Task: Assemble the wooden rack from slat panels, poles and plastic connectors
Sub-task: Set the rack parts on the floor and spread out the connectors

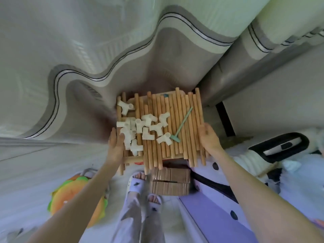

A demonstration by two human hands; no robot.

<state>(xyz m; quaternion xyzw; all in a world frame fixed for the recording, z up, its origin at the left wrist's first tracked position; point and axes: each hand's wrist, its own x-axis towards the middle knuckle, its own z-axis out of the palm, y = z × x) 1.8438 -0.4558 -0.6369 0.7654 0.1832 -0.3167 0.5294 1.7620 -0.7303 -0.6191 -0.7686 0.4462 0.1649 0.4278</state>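
A stack of wooden slat panels (131, 160) is lifted in front of me, with several wooden poles (177, 137) lying side by side on top. Several white plastic connectors (148, 128) are heaped on the left half of the poles. A thin green tool (183, 124) lies diagonally on the right half. My left hand (114, 146) presses flat against the stack's left side, fingers straight. On the opposite side, my right hand (209, 137) presses against the right edge with its fingers extended. The stack is carried between both palms.
A cardboard box (171, 181) sits on the floor just below the stack, by my slippered feet (138, 181). A burger-shaped cushion (77, 195) lies at the lower left. A mattress (87, 50) with wavy grey trim fills the far side. A black-framed object (280, 146) stands at the right.
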